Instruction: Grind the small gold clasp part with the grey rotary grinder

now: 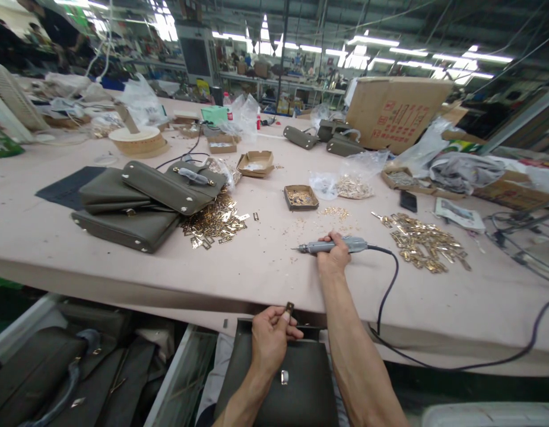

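My left hand [273, 332] pinches a small brass-coloured metal plate [289, 308] between thumb and fingers, just above a dark olive handbag [301, 379] on my lap. A silver clasp [284, 377] shows on the bag's front. Around a grey electric screwdriver [356, 244] my right hand [335, 254] is closed. The tool lies level over the table, its bit pointing left and its black cord trailing to the right. Tiny gold screws [335, 212] are scattered behind it, beside a small cardboard box [301, 197] of more.
Stacked olive bags [140, 204] and a pile of metal frames [218, 222] occupy the table's left. Gold plates [428, 243] lie heaped at right, near a phone [408, 201]. A large carton [396, 112] stands behind. More bags [78, 367] fill a bin at lower left.
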### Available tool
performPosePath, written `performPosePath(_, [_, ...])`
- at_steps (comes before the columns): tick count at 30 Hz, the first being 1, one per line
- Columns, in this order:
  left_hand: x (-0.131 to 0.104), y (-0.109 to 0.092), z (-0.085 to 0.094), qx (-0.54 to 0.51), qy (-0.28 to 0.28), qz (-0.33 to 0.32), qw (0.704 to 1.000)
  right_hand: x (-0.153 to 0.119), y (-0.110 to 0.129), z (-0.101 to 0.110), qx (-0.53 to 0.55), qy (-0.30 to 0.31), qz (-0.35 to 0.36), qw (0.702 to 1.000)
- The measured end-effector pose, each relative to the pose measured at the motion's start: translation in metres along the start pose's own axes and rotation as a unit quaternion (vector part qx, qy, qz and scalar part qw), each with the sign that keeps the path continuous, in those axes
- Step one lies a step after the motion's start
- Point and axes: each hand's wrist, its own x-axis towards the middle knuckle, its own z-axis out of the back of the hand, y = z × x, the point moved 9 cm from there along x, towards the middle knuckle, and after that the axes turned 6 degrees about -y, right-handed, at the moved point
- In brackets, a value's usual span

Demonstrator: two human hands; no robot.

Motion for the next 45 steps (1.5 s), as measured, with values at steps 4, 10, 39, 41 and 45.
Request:
performPosePath(4, [0.000,0.000,0.000,-0.005,-0.003,0.007,1.000,0.001,0.003,0.000,0.004,-0.004,0.005,1.000])
performPosePath(10, [0.001,0.004,0.001,-0.005,-0.001,0.007,1.000,0.002,0.005,0.001,0.002,-0.006,0.001,1.000])
performPosePath(39, [0.001,0.002,0.000,-0.007,-0.004,0.003,1.000,0.008,0.005,0.000,-0.004,-0.013,0.041,0.999])
performPosePath(41, [0.001,0.001,0.001,-0.004,-0.002,0.000,1.000,0.006,0.006,-0.002,0.001,-0.012,0.041,0.999])
performPosePath(45, [0.002,0.002,0.003,0.027,0.015,-0.014,0.999,-0.004,0.019,-0.009,0.010,0.005,0.028,1.000])
